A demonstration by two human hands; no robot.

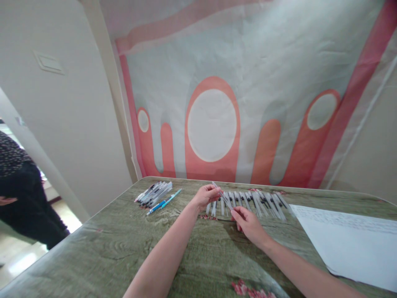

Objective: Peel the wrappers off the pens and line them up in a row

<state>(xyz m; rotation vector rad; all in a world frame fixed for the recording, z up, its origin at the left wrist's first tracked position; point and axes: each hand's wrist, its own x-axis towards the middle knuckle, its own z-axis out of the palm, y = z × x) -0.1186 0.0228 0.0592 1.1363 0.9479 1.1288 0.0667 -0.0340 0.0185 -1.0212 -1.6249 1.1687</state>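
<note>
My left hand (207, 197) pinches the upper end of a slim clear pen (227, 201) between thumb and fingers. The fingers of my right hand (247, 223) are closed on its lower end, so the pen slants between both hands. Whether it is a whole pen or only its barrel is too small to tell. Just beneath and behind the hands lies a long row of clear pens (269, 203) with dark parts, side by side on the table. My left hand hides some of the row's left end.
A pile of pens (154, 193) lies at the table's back left, with a blue pen (156, 207) and a teal pen (171, 198) beside it. Written sheets of paper (356, 244) lie at the right. A person (23, 186) stands beyond the table's left edge.
</note>
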